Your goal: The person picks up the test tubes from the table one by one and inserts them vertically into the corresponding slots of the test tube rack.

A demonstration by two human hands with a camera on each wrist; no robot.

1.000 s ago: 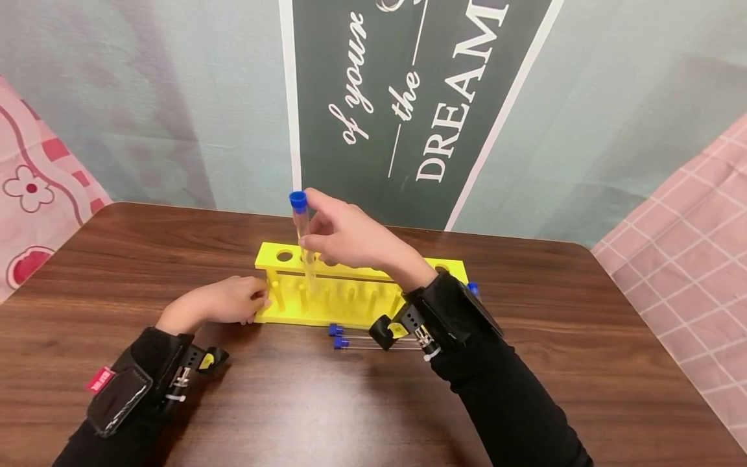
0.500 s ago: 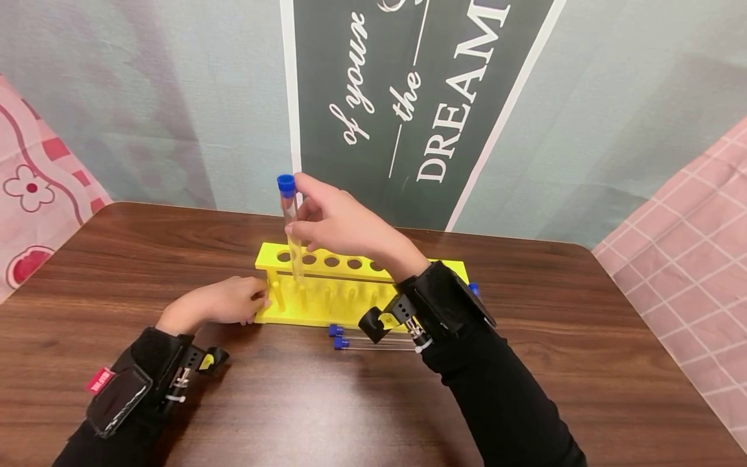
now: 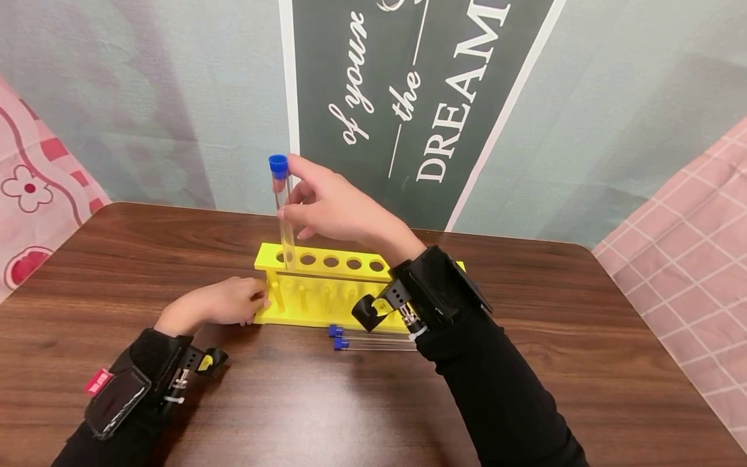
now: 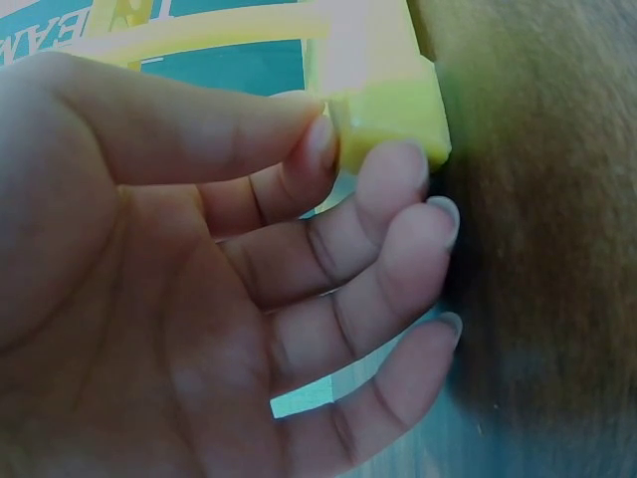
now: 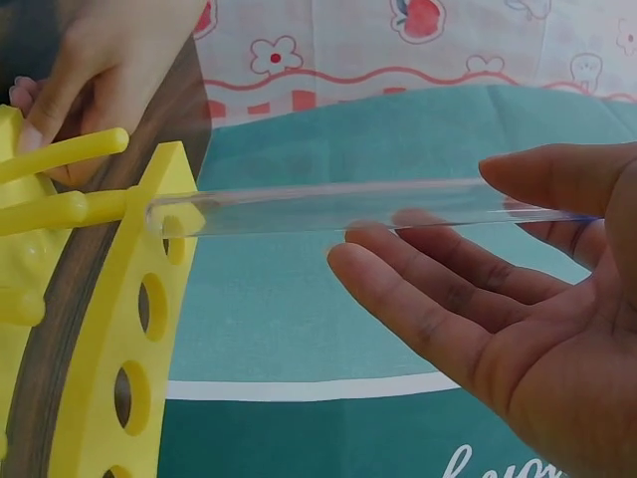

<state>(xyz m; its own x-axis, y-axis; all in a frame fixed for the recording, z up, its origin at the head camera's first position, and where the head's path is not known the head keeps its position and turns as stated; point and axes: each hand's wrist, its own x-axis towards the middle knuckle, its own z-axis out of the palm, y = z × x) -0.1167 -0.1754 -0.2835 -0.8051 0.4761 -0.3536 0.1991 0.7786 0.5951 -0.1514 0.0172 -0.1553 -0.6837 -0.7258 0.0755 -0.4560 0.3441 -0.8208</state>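
Note:
My right hand point(image 3: 341, 207) pinches a clear test tube point(image 3: 286, 233) with a blue cap point(image 3: 278, 165), held nearly upright above the left end of a yellow test tube rack point(image 3: 315, 318). In the right wrist view the tube's rounded bottom overlaps the rack's top bar point(image 5: 105, 373) by the end hole; whether it is inside the hole, I cannot tell. Low at the rack's left end, my left hand point(image 3: 230, 301) grips the base corner point(image 4: 393, 124) between thumb and index finger, the other fingers curled loosely beside it.
Two capped test tubes point(image 3: 379, 349) lie on the brown wooden table point(image 3: 262, 402) along the rack's front. My right forearm covers the rack's right part. Behind the table hangs a cloth backdrop point(image 3: 245, 97) with lettering.
My right hand has carried the test tube left and upward, from in front of the second hole to the end hole. The left hand stays put on the rack.

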